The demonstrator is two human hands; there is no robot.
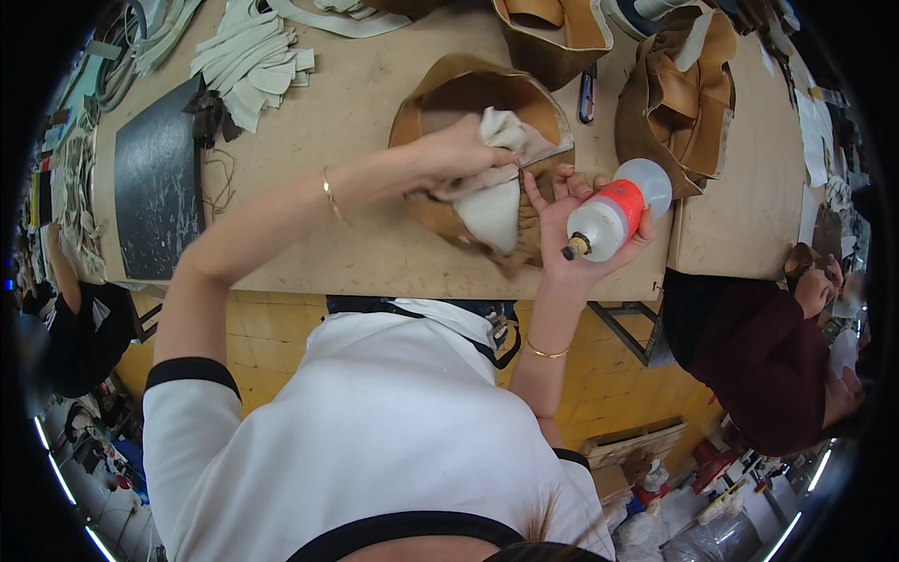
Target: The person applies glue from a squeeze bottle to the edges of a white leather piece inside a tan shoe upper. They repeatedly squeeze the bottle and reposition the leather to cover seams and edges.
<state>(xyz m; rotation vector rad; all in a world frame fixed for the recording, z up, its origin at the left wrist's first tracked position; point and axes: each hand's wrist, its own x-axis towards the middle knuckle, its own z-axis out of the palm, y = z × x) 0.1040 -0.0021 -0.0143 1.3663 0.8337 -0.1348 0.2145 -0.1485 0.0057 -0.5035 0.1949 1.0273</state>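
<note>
A brown suede leather piece [449, 80], shaped like an open pouch with a tan inside, lies on the table before me. My left hand [459, 150] reaches into its opening, closed on a pale cloth-like flap [503, 129]. More of that pale material shows below my fingers, and their tips are partly hidden. In my right hand [573, 217] lies a translucent squeeze bottle [604, 225] with a red label, its narrow dark nozzle tilted down toward me. Some right fingertips reach to the leather's right edge; whether they press on it I cannot tell.
Two similar brown leather pieces [552, 51] [676, 103] stand at the back right, with a slim cutter knife [587, 94] between them. A black board [159, 183] and pale strips [248, 66] lie at left. Another person [758, 361] works at the right.
</note>
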